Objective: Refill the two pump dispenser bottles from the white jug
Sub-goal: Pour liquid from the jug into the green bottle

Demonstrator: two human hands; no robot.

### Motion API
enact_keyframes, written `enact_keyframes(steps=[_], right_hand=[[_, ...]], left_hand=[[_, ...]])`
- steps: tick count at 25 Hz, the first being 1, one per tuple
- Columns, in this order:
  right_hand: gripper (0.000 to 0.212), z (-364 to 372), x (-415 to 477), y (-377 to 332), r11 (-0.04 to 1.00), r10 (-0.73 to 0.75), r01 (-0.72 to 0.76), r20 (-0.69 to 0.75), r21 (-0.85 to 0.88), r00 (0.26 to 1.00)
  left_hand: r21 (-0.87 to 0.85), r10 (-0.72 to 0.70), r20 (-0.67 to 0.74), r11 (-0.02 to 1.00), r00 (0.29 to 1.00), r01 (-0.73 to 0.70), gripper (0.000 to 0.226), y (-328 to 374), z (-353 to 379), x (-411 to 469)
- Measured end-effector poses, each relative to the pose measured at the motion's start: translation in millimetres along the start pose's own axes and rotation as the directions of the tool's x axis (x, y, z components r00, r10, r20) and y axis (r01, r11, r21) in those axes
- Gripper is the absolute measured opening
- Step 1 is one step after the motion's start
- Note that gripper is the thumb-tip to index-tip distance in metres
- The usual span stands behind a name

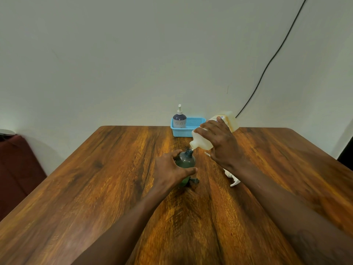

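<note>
A dark green bottle (186,160) stands upright on the wooden table (95,188) with its neck uncovered. My left hand (170,170) grips its body from the left. My right hand (219,139) holds the white jug (202,139), tilted steeply with its spout just above and right of the bottle's mouth. A white pump head (232,178) lies on the table under my right forearm. A small dark cap (194,181) lies beside the bottle's base. A second dispenser, purple with its pump fitted (179,118), stands in the blue basket (193,124).
The blue basket sits at the table's far edge against a pale wall. A black cable (267,66) runs down the wall behind the jug. A dark red seat (17,163) stands left of the table.
</note>
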State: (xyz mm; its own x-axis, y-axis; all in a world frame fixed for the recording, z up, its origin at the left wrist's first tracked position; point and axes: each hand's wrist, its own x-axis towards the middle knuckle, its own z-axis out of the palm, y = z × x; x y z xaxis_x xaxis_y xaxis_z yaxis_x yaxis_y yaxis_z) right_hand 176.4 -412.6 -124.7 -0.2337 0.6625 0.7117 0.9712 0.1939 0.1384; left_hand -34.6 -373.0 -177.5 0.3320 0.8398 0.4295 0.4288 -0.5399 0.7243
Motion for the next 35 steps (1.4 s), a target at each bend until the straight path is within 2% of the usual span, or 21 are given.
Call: enact_keyframes(steps=[8, 14, 21, 23, 27, 31, 35], right_hand=[[0.08, 0, 1, -1, 0.999, -0.035, 0.035, -0.019, -0.003, 0.999], [0.078, -1, 0, -4, 0.997, -0.078, 0.078, -0.007, -0.021, 0.997], [0.078, -1, 2, -4, 0.997, -0.077, 0.077, 0.014, -0.024, 0.997], [0.077, -2, 1, -3, 0.999, -0.025, 0.024, 0.036, 0.025, 0.999], [0.078, 3, -9, -7, 0.974, 0.181, -0.186, 0.048, 0.128, 0.982], [0.085, 18, -17, -10, 0.848, 0.432, -0.449, 0.123, 0.284, 0.894], [0.093, 32, -21, -7, 0.731, 0.525, -0.575, 0.235, 0.368, 0.818]], left_hand=[[0.006, 0.008, -0.011, 1.0, 1.0, -0.008, 0.083, -1, 2, 0], [0.009, -0.003, 0.004, 1.0, 1.0, 0.003, 0.093, -5, 4, 1], [-0.009, 0.013, -0.001, 1.0, 1.0, -0.013, 0.088, -3, 4, 2], [-0.036, 0.018, 0.007, 0.999, 1.0, -0.018, 0.084, -1, 2, 1], [-0.074, 0.01, -0.018, 0.997, 1.0, -0.012, 0.072, -1, -8, 1], [-0.11, 0.002, -0.046, 0.994, 0.999, -0.007, 0.068, -6, -18, 1], [-0.138, 0.009, -0.082, 0.99, 0.997, -0.021, 0.069, -19, -22, 2]])
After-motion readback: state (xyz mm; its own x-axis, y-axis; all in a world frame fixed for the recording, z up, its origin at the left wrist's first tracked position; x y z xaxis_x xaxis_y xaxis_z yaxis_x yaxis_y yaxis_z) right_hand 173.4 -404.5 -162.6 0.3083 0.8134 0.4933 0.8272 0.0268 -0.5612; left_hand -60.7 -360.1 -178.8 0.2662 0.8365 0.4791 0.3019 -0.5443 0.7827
